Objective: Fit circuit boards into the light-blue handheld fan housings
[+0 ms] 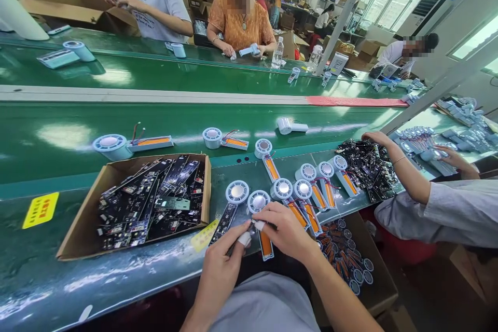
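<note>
where the glossy green bench (pixel 128 275) stretches leftward, an open cardboard box (pixel 81 212) holds jumbled, flat dark circuit boards (pixel 140 202). just right, a pale blue unit (pixel 237 192) has a slotted round head and a dark strip in its handle. the left hand (pixel 221 264) reaches upward, thumb and forefinger bent inward, a white wrapping on the thumb. beneath the fingertips lies another round-headed unit (pixel 259 201), its handle lined orange and partly covered. the right hand (pixel 288 231) arches in, knuckles up. both hands' fingertips crowd together, hiding whatever they might pinch; i cannot tell what. further right, similar units (pixel 303 188) cluster, some overlapping.
</note>
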The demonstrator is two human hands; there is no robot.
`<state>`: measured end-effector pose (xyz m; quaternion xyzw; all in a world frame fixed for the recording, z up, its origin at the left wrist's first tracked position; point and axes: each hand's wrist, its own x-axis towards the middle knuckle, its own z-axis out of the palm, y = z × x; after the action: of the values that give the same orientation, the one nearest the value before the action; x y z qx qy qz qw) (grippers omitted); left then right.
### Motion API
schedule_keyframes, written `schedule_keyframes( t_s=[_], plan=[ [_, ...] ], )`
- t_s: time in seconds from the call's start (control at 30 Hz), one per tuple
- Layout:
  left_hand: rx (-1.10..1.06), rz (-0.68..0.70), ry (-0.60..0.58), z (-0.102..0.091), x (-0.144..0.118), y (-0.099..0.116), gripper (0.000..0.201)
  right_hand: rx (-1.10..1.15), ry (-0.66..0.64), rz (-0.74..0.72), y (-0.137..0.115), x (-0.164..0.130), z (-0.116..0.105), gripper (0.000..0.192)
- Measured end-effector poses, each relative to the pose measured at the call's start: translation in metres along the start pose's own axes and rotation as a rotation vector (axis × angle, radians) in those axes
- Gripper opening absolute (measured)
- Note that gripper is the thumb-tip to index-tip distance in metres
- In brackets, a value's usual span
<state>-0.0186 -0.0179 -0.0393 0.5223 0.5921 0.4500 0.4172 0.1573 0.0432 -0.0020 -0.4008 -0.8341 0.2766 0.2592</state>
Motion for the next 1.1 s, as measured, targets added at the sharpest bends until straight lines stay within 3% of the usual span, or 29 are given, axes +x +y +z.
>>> schedule_keyframes(
  t_s=[0.3, 0.4, 0.53, 0.67, 0.77, 0.87, 0.97, 1.1],
  plan=[
    [0.027, -0.041, -0.125, -0.007, 0.006, 0.006, 0.036, 0.121, 0.007, 0.128, -0.006, 0.001, -0.003, 0.020],
    [0.028, -0.137, -0.143, -0.006, 0.002, 0.007, 0.043, 0.237, 0.054, 0.177, -0.007, -0.012, -0.016, 0.032],
    [-0.005, -0.199, -0.150, -0.003, -0.004, 0.003, 0.052, 0.198, 0.047, 0.225, -0.006, -0.034, -0.025, 0.045],
    [0.031, -0.199, -0.188, 0.001, -0.004, -0.001, 0.053, 0.165, 0.103, 0.145, -0.002, -0.034, -0.011, 0.031],
    [0.236, -0.067, -0.142, 0.005, -0.003, -0.004, 0.047, 0.253, 0.190, 0.157, -0.001, -0.022, 0.004, 0.023],
    [0.544, 0.154, -0.063, 0.007, -0.004, -0.004, 0.049, 0.498, 0.260, 0.324, 0.000, -0.011, 0.016, 0.017],
    [0.868, 0.253, -0.063, 0.007, -0.007, -0.001, 0.057, 0.719, 0.331, 0.460, 0.000, -0.006, 0.025, 0.011],
    [1.026, 0.338, -0.107, 0.006, -0.009, 0.006, 0.064, 0.703, 0.352, 0.477, -0.005, -0.007, 0.030, 0.009]
  ],
)
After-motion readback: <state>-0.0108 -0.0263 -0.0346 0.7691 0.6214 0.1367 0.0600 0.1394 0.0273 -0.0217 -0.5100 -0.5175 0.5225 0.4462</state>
